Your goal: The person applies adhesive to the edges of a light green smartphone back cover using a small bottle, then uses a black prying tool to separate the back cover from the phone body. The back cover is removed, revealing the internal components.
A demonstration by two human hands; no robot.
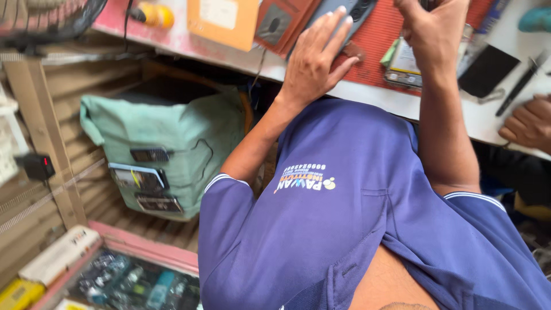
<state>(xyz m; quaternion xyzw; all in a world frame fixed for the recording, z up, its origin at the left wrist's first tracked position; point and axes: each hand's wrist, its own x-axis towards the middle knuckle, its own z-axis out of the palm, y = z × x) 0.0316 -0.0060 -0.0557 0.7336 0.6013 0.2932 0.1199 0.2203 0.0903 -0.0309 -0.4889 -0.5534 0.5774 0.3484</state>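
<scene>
The grey phone [344, 17] is pressed flat by the open left hand [315, 60]; the right hand [433, 34] grip cannot be told.

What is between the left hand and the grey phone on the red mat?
Nothing visible. The left hand already lies flat on the grey phone, its fingers spread over the back. The small brown piece lies beside the thumb, not under the hand. The right hand is raised above the red mat.
</scene>
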